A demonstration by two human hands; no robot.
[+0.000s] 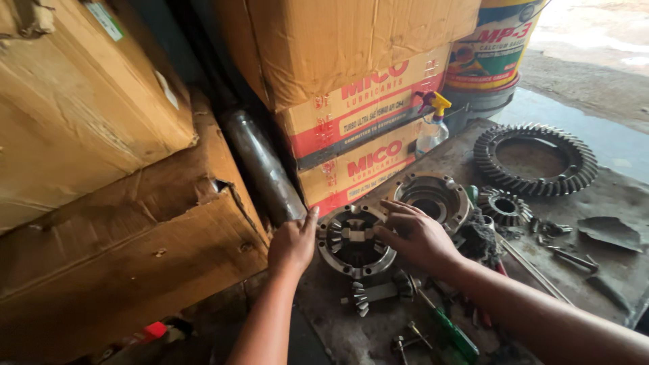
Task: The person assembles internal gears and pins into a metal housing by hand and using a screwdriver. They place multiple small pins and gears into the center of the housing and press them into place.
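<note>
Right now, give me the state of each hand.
Left hand: open, fingers curled on the differential case rim.
Right hand: open, fingertips resting on the case, gripping nothing.

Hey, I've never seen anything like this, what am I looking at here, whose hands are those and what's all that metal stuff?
This one picture comes from a camera worn on a person's head, looking down at their own bare hands. The left hand and right hand rest on either side of a round differential gear case with small gears inside, touching its rim without lifting it. It sits on a dirty metal work surface. Nearby lie a second case half, a large ring gear, a green-handled screwdriver and a spray bottle. Cardboard boxes are stacked behind.
</note>
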